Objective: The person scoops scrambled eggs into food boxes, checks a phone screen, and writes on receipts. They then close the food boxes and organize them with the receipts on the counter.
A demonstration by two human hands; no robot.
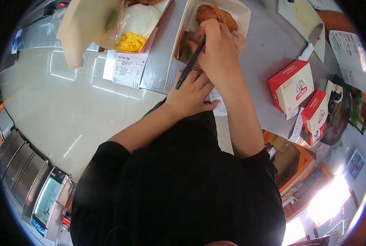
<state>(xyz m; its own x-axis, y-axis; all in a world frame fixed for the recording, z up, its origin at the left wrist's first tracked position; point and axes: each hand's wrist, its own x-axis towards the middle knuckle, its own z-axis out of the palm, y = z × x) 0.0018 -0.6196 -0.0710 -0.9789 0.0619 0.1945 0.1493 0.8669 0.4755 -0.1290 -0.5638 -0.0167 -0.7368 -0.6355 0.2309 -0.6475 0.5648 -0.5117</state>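
My right hand (220, 49) is shut on a thin black stick-like tool (190, 63), a pen or tongs, at the near edge of an open cardboard box (242, 18). A piece of fried chicken (213, 14) lies in that box, just beyond my fingers. My left hand (189, 96) rests flat on the steel counter's edge (269, 49), fingers spread over a small paper receipt (220, 104). The tool's lower end sits close to the left hand's fingers. What lies in the box under my right hand is hidden.
A second open box (80, 28) to the left holds wrapped white rice (144, 18) and yellow food (130, 42), with a receipt (125, 67) hanging below. Two shut red boxes (291, 86) (316, 115) stand on the right. A knife (312, 43) lies on a cutting board (300, 16).
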